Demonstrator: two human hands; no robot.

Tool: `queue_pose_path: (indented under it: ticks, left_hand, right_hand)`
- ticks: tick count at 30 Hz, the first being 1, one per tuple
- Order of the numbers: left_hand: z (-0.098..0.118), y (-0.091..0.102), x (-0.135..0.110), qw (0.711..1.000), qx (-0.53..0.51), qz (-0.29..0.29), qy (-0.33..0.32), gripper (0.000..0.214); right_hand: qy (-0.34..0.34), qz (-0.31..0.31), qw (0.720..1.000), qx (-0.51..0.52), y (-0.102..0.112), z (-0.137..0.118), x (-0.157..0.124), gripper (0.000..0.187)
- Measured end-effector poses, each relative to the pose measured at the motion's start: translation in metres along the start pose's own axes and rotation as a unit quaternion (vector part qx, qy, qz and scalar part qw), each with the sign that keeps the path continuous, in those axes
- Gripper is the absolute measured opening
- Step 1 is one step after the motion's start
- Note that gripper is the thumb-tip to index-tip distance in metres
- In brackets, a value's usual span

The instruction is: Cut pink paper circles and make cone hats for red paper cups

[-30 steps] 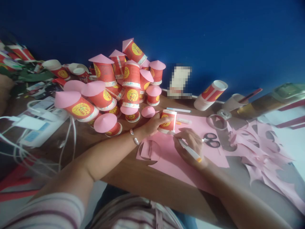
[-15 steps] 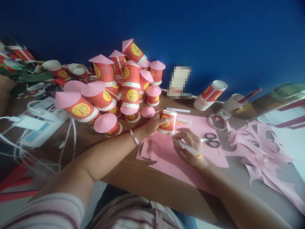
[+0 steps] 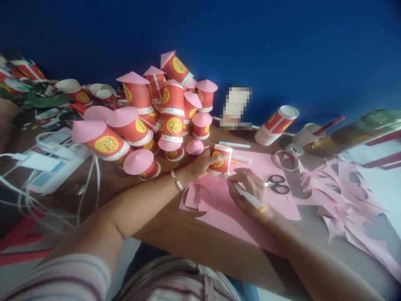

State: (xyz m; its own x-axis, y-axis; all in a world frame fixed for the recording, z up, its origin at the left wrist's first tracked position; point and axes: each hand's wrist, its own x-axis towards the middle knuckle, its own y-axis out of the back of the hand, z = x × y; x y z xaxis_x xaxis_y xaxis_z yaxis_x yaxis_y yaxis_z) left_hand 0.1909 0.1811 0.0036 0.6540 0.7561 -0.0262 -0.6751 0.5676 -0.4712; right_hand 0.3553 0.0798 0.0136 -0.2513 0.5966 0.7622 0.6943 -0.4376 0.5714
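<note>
My left hand point(image 3: 202, 164) is closed around a red paper cup point(image 3: 220, 165) with yellow emblems and a white strip down its side. Between the fingers of my right hand point(image 3: 247, 188) is a white marker pen point(image 3: 249, 197) with an orange end. Its tip points toward the cup's lower rim; whether it touches cannot be made out. Both hands are over a pink paper sheet point(image 3: 232, 217). Scissors point(image 3: 278, 184) with dark handles lie on that sheet, right of my right hand. Behind the cup lies another marker point(image 3: 234, 144), white with a blue end.
Red cups with pink cone tops point(image 3: 173, 129) are piled at the back left. Pink paper scraps point(image 3: 338, 188) spread over the right side. A tape roll point(image 3: 285, 160), stacked cups point(image 3: 277, 124) and a power strip point(image 3: 58, 161) with white cables also sit on the table.
My right hand and the marker have shifted very slightly. My left hand and the cup stay in nearly the same place.
</note>
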Motion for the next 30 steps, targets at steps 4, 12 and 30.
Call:
queue_pose_path:
  ticks: [4,12,30]
  left_hand:
    - [0.0005,-0.0003,-0.0005,1.0,0.001,-0.007,0.001,0.033]
    - [0.0023,-0.0019,-0.0007,1.0,0.009,0.004,0.008,0.032]
    - [0.0017,-0.0014,-0.0012,1.0,0.006,0.004,0.001,0.033]
  right_hand:
    - [0.003,-0.007,1.0,0.011,-0.0002,0.0,-0.0001,0.016]
    - [-0.006,0.002,1.0,0.001,-0.003,0.0034,-0.0032,0.016]
    - [-0.004,0.017,1.0,-0.023,-0.002,0.0,-0.0005,0.018]
